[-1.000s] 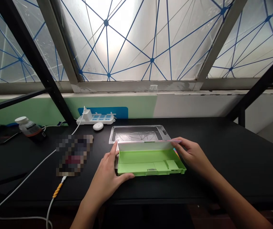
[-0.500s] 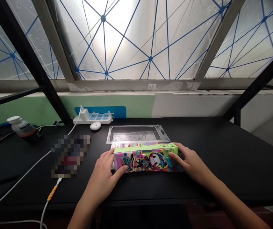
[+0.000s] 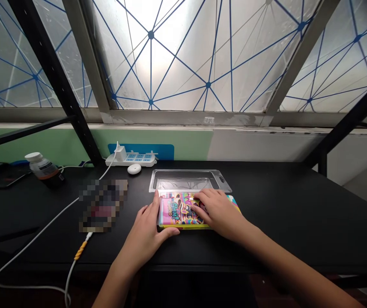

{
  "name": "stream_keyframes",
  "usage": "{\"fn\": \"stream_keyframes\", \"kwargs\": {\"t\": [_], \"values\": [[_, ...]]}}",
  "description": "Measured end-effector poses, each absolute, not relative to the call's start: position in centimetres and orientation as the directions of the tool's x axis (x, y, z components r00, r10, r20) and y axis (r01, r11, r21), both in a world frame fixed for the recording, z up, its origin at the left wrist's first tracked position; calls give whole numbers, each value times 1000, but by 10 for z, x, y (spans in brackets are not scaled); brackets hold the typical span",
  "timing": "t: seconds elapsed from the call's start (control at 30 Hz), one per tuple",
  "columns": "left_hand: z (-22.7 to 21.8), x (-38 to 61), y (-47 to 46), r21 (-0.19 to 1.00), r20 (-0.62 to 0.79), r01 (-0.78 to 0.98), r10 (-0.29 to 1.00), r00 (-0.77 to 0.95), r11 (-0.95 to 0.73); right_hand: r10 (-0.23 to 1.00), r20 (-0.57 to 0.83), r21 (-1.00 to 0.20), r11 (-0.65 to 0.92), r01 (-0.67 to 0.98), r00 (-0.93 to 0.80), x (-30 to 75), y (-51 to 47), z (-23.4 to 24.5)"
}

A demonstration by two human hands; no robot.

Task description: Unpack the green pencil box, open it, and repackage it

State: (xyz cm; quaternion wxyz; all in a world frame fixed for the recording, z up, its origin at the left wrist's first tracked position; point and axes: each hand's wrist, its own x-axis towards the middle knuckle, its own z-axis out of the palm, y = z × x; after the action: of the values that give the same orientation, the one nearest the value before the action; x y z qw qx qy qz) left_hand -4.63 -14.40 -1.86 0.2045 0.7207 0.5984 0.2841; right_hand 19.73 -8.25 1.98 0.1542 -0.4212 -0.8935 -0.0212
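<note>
- Pencil case (image 3: pixel 176 210): printed side up, seemingly closed, between the front and back edges of the worktop (image 3: pixel 299 214).
- Left hand (image 3: pixel 145 233): spread wide around the case's near left corner, bracing rather than clasping.
- Right hand (image 3: pixel 220 210): loosely spread, palm down across the case's top.
- Clear plastic tray (image 3: pixel 224 183): just behind, toward the back edge.
- Step, to my eye: pressing the case closed; the next move calls for even pressure, left end steadied.

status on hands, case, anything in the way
Left hand at the left end of the printed case. Right hand resting on top. Case looks shut, lying flat. Clear plastic tray just behind, not in the way.
</note>
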Motion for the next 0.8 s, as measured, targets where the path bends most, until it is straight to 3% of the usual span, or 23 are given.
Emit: {"fn": "stream_keyframes", "kwargs": {"t": [0.2, 0.37, 0.53, 0.63, 0.8], "values": [[-17, -48, -142, 633, 169, 738, 972, 163, -234, 744, 372, -210, 650, 731, -555, 185, -72, 5], [-13, -46, -142, 686, 170, 695, 976, 136, -216, 675, 538, -153, 668, 729, -505, 182, -71, 8], [-8, -58, -145, 763, 127, 615, 979, 160, -199, 492, 694, -41, 756, 654, -526, 193, -87, 18], [-7, -67, -147, 810, 18, 579, 991, 132, -92, 451, 629, -30, 828, 560, -633, 215, -113, 28], [-11, -67, -146, 744, -45, 666, 990, 136, -58, 625, 293, -217, 780, 587, -723, 264, -150, 44]]}}
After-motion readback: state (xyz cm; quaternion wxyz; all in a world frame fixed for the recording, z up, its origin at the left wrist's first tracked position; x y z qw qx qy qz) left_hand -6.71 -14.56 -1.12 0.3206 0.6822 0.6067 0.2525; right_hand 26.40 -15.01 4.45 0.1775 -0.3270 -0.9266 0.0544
